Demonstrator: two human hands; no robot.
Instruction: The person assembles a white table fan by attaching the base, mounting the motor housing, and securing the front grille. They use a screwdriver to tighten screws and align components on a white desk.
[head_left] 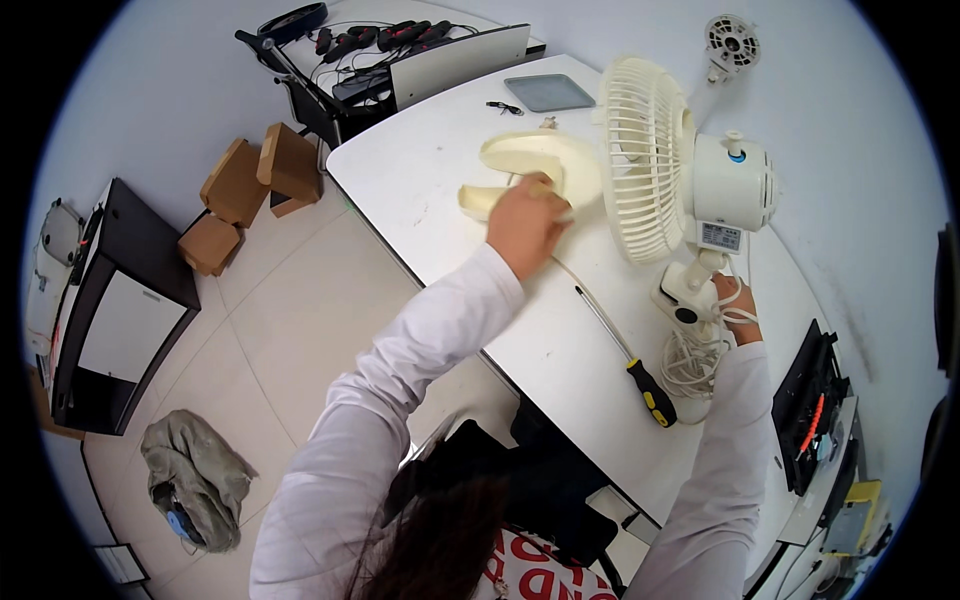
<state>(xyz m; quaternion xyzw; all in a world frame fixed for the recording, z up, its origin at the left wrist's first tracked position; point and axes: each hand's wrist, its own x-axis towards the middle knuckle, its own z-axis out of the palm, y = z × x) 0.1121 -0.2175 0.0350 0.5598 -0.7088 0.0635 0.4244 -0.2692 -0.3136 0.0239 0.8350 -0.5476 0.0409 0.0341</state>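
A cream desk fan point(690, 180) stands on the white table point(440, 200), its round grille facing left. My left hand point(522, 222) reaches out over the table and grips the cream fan blade piece point(535, 160) that lies beside the grille. My right hand point(737, 308) is at the fan's base point(683, 297), fingers wrapped around the stand with the white cord looped about it. The coiled white cord point(690, 362) lies just in front of that hand.
A screwdriver point(625, 355) with a black and yellow handle lies on the table between my arms. A grey tray point(548, 92) sits at the far end. Cardboard boxes point(250, 185), a dark cabinet point(115, 310) and a crumpled grey cloth point(195, 478) are on the floor at left.
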